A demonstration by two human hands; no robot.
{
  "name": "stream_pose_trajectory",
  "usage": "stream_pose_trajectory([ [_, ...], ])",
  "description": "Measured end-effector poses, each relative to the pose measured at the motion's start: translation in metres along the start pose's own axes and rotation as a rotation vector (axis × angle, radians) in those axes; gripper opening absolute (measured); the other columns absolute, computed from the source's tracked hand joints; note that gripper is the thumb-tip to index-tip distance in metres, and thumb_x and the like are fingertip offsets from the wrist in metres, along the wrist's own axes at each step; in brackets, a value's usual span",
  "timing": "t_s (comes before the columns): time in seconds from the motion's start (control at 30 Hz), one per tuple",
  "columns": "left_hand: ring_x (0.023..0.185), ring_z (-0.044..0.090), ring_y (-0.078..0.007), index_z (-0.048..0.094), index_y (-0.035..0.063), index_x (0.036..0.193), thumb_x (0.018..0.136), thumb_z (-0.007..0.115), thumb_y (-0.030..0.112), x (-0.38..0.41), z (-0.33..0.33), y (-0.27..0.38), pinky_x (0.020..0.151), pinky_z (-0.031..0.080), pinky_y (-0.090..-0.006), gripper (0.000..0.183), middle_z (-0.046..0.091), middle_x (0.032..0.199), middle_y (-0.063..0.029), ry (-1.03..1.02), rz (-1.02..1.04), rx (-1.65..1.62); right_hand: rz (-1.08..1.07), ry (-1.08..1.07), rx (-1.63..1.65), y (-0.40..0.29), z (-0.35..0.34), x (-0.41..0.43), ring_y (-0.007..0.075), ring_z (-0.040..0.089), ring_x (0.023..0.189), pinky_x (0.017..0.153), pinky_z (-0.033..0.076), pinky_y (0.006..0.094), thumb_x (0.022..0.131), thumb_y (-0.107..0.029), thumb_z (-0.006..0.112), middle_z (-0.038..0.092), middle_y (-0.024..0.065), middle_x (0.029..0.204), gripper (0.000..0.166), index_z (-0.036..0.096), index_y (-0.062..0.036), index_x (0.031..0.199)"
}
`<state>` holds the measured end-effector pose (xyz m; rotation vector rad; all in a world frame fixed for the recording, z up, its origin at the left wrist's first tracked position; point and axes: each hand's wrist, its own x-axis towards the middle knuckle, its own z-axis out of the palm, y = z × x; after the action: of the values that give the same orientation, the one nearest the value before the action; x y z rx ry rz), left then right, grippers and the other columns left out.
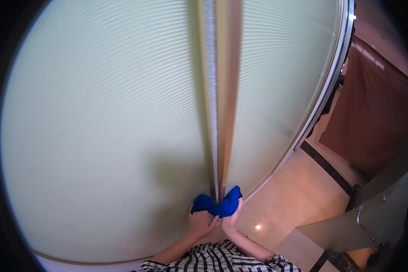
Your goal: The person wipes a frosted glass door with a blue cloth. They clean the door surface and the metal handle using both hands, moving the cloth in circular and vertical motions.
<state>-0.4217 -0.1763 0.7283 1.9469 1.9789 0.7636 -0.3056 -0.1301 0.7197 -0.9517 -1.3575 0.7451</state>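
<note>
A blue cloth [228, 205] is bunched around the lower visible part of an upright metal frame [227, 102] between two ribbed, frosted glass panels. My left hand [200, 223] presses one side of the cloth toward the large left panel [98, 112]. On the other side, my right hand [230, 222] grips the cloth from below, close to the narrower right panel [272, 91]. Most of the fingers of both hands are hidden behind the cloth. A pale strip [210, 68] runs along the frame's left side.
To the right, the glass ends at a metal-edged border [321, 91]. Beyond it are a brown hanging cloth [370, 112] and a tiled floor [302, 190] with dark bands. A glass door [346, 224] with a metal handle [363, 224] stands at the lower right.
</note>
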Motion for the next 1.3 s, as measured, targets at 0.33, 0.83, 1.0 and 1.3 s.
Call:
stream_pose_trajectory([
  [0.33,0.120,0.028,-0.0320,0.008,-0.0087,0.132,0.082,0.051,0.008,-0.057,-0.195,-0.002,0.102,0.020,-0.0397,0.068,0.021,0.134,-0.0246,1.279,0.091,-0.058,-0.711,-0.092,-0.155,-0.143,0.079,0.069,0.0308,0.041,0.081,0.076,0.033,0.0371,0.068,-0.007,0.062,0.044,0.0196,0.099,0.069,0.031,0.0064,0.129],
  [0.83,0.088,0.056,-0.0288,0.058,0.0043,0.087,0.071,0.061,0.028,-0.158,-0.023,-0.128,0.098,0.011,-0.0622,0.029,0.058,0.085,-0.0130,0.387,-0.125,0.452,-0.095,0.010,-0.182,-0.015,0.102,-0.040,0.0395,0.030,0.113,0.099,0.019,0.0430,0.088,-0.038,0.039,0.026,0.0277,0.126,0.069,0.010,0.0020,0.136],
  [1.0,0.109,0.038,-0.0388,0.040,-0.0061,0.113,0.074,0.055,0.033,-0.161,-0.063,-0.107,0.099,0.007,-0.0630,0.057,0.042,0.114,-0.0229,0.568,-0.213,0.485,-0.140,-0.078,-0.142,-0.071,0.108,-0.048,0.0409,0.026,0.118,0.101,0.016,0.0428,0.086,-0.027,0.041,0.023,0.0290,0.130,0.066,0.012,0.0041,0.135],
  [1.3,0.122,0.029,-0.0402,0.028,-0.0117,0.125,0.078,0.048,0.045,-0.140,-0.234,-0.096,0.099,-0.002,-0.0616,0.076,0.033,0.128,-0.0283,1.392,-0.037,0.489,-0.994,-0.084,0.131,-0.222,0.153,0.018,0.0302,0.035,0.109,0.095,0.025,0.0399,0.070,-0.013,0.062,0.036,0.0172,0.114,0.058,0.033,-0.0014,0.119],
])
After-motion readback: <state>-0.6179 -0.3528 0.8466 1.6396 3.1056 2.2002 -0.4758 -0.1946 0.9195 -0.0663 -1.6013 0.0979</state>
